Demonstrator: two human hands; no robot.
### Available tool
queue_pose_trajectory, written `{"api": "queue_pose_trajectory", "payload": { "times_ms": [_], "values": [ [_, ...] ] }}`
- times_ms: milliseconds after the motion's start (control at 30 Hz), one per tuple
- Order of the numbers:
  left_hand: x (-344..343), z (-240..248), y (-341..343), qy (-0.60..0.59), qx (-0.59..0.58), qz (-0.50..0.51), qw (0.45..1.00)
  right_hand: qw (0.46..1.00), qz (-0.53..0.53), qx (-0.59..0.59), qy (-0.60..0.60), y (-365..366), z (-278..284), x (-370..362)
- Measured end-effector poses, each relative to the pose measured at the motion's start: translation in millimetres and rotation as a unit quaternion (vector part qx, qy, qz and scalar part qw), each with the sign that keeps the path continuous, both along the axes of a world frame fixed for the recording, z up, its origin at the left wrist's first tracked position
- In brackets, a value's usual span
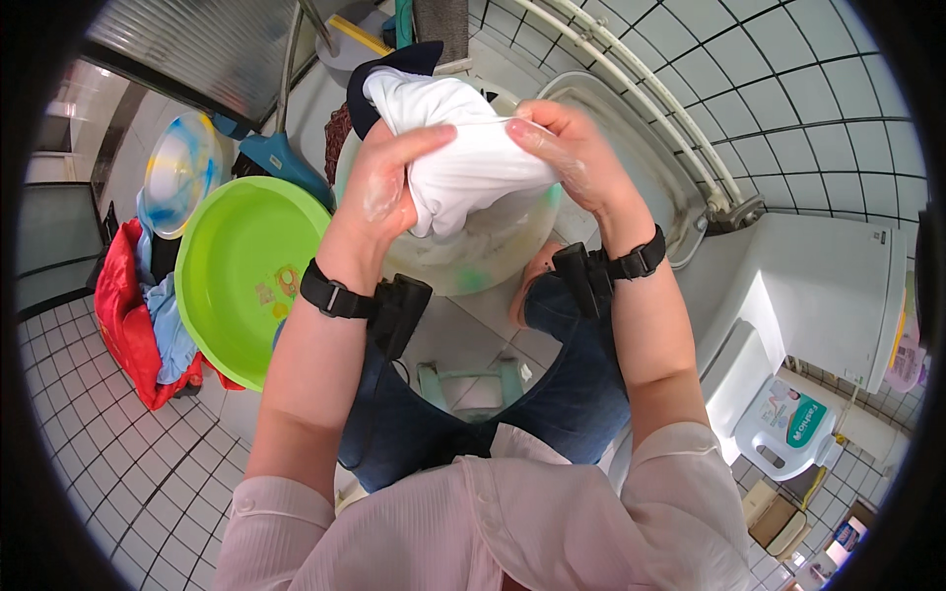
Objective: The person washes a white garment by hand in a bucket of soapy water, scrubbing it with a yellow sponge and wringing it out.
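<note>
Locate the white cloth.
In the head view, the white cloth is at upper centre, stretched between the fingers of the left hand and right hand, over the pale basin.

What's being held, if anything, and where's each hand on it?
A white cloth: the left hand grips its left side, the right hand its upper right edge.

Your left hand point(387, 182) at 11 o'clock, right hand point(579, 163) at 1: both pinched, suds-streaked, thumbs point(424, 145) turned inward; forearms point(315, 384) bare.
</note>
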State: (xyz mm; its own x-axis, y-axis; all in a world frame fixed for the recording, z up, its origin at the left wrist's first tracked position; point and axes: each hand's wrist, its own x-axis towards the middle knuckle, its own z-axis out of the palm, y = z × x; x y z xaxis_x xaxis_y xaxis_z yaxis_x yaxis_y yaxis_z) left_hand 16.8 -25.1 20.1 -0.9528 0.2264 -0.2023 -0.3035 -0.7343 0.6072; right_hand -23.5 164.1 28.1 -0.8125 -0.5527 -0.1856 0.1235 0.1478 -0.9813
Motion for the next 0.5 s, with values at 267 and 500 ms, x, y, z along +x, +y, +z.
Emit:
{"api": "queue_pose_trajectory", "payload": {
  "times_ms": [267, 500],
  "values": [
    [-3, -4, -12, 0.038, -0.298, -0.054, 0.952, 0.964, -0.094, -0.231, -0.096, 2, -7, 1],
    [0, -33, 21, -0.213, -0.023, 0.09, 0.973, 0.785, -0.01, 0.383, 0.487, -67, -16, 41]
  ]
}}
